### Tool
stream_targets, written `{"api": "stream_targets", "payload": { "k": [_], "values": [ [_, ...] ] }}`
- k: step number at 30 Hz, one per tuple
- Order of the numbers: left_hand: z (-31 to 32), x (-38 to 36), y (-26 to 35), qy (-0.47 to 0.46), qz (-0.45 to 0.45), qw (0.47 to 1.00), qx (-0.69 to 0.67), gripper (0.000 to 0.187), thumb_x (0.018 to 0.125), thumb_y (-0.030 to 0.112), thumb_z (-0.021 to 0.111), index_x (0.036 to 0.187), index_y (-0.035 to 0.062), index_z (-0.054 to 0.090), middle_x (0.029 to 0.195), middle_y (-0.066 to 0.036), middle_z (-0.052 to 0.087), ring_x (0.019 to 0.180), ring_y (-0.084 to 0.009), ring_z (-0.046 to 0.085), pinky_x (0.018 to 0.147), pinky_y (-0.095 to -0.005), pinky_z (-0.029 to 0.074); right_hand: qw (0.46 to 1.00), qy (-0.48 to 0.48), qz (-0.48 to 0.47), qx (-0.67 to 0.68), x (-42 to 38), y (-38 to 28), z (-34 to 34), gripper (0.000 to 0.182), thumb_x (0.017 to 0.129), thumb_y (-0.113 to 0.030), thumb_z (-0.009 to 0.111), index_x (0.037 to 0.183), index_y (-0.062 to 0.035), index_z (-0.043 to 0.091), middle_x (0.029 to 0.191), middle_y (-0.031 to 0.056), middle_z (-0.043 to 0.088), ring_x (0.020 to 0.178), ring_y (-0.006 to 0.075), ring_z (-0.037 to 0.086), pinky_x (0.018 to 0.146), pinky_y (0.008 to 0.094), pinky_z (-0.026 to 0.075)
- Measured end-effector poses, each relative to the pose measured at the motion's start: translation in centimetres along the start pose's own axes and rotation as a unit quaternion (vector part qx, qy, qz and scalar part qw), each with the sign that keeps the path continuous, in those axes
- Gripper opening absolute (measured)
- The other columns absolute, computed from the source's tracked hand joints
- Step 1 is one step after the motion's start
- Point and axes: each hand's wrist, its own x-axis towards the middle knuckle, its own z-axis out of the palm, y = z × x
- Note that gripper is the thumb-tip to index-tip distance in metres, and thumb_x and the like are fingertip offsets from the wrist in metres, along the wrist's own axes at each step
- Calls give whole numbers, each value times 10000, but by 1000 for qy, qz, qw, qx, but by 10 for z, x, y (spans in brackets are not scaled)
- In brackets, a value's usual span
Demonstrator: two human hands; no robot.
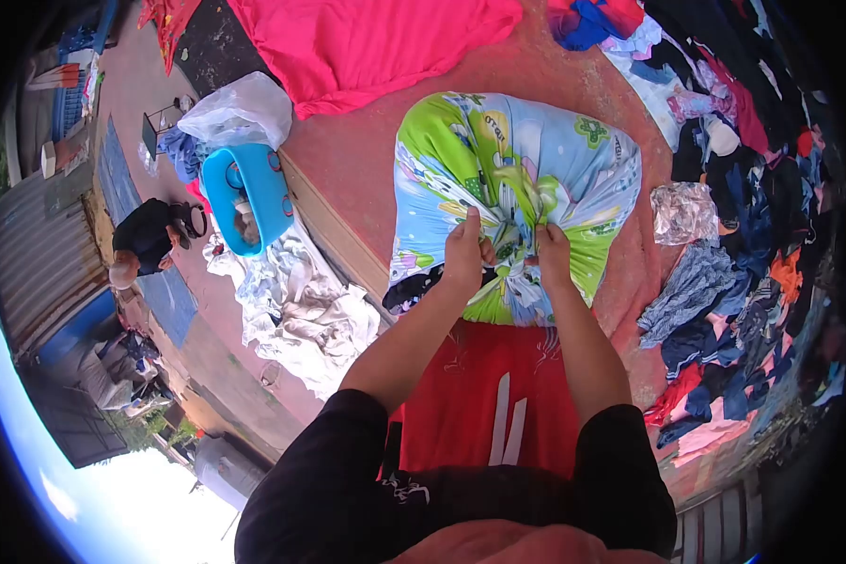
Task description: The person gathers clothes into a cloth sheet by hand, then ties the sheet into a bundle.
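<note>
A large bundle (pixel 512 179) wrapped in a printed sheet of green, light blue and yellow is seen lying on the reddish floor (pixel 348 150), directly ahead of the person. Its gathered corners are drawn together into a knot (pixel 515 230) at the near side of the bundle. The knot is gripped from both sides: the left hand (pixel 463 252) is closed on the sheet ends at the left of the knot, and the right hand (pixel 552 249) is closed on the ends at its right, the two hands held close together with only the twisted cloth between them. A little dark fabric is seen poking out at the bundle's lower left edge.

Just below the bundle, a red cloth (pixel 489 395) with white marks is spread toward the person. A pink sheet (pixel 367 42) is laid out on the floor beyond the bundle. To the left, a blue plastic basket (pixel 249 193) is set beside a heap of white cloth (pixel 296 305), with a clear plastic bag (pixel 240 111) just behind it. A long pile of mixed clothes (pixel 743 235) is spread along the right side. Another person in dark clothing (pixel 146 240) is seen crouched well apart at the far left.
</note>
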Motion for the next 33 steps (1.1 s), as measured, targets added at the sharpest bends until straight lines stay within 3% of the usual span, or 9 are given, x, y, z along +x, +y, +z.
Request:
{"api": "stream_targets", "payload": {
  "k": [3, 6, 7, 13, 16, 19, 26, 30, 33],
  "values": [
    [29, -26, -1, -58, 152, 971, 173, 418, 1020, 378, 527, 751, 59, 500, 592, -51, 465, 537, -149, 462, 540, -339, 419, 996, 75, 16, -53, 4, 3, 10, 241, 966, -229, 566, 948, 0, 637, 765, 32, 593, 645, 125, 576, 460, 288, 518],
    [58, -51, -16, -137, 317, 817, 461, 364, 971, 310, 598, 766, 16, 532, 653, -93, 568, 623, -255, 580, 619, -399, 456, 914, 13, -345, -211, 2, 49, 15, 269, 979, -243, 575, 1116, -16, 620, 909, 37, 615, 727, 122, 615, 529, 270, 526],
    [64, -48, -27, -165, 405, 715, 545, 334, 933, 283, 645, 786, -3, 556, 668, -115, 595, 639, -294, 602, 646, -427, 467, 936, -18, -305, -174, -6, 46, 5, 281, 979, -255, 577, 1117, -14, 620, 918, 41, 617, 737, 124, 617, 534, 271, 530],
    [72, -8, -28, -434, 468, 577, 509, 366, 846, 302, 706, 1070, 18, 652, 1183, -210, 602, 1106, -385, 579, 988, -510, 413, 991, -127, -43, -3, -12, 21, -21, 356, 979, -328, 588, 1124, -5, 618, 971, 66, 628, 795, 139, 627, 564, 279, 550],
    [46, 27, -3, -281, 508, 534, 615, 684, 812, 414, 728, 1349, 49, 513, 1299, -199, 543, 1259, -394, 483, 1115, -537, 310, 991, -133, -8, -5, -1, 17, -22, 394, 979, -365, 593, 1128, 0, 617, 997, 79, 634, 824, 146, 632, 579, 282, 560],
    [14, 53, 4, -289, 495, 462, 677, 606, 785, 364, 745, 1246, 19, 555, 1137, -150, 597, 1097, -330, 572, 1001, -484, 427, 990, -134, 26, -20, -1, 13, -23, 439, 979, -410, 592, 1130, 2, 617, 1013, 86, 636, 846, 149, 634, 586, 284, 570],
    [17, 63, -27, -122, 476, 580, 650, 269, 801, 282, 748, 693, 67, 627, 790, -84, 571, 717, -283, 612, 572, -428, 493, 994, -90, -6, 69, -7, 12, -21, 366, 950, -284, 631, 1159, -28, 475, 1054, 109, 572, 920, 191, 616, 603, 316, 570],
    [20, 69, -32, -91, 319, 672, 663, 298, 854, 304, 679, 697, 50, 684, 793, -139, 611, 720, -359, 633, 618, -474, 491, 850, -22, -392, -350, -33, 23, -11, 628, 716, -25, 681, 1291, -26, 431, 1037, 197, 561, 929, 389, 577, 864, 449, 498],
    [24, 75, -11, -146, 129, 647, 738, 254, 835, 276, 664, 715, 55, 700, 858, -158, 641, 760, -365, 650, 662, -479, 510, 852, 25, -354, -385, -25, 35, -3, 643, 716, 0, 649, 1329, -19, 457, 1048, 180, 565, 967, 372, 569, 887, 473, 480]
  ]
}}
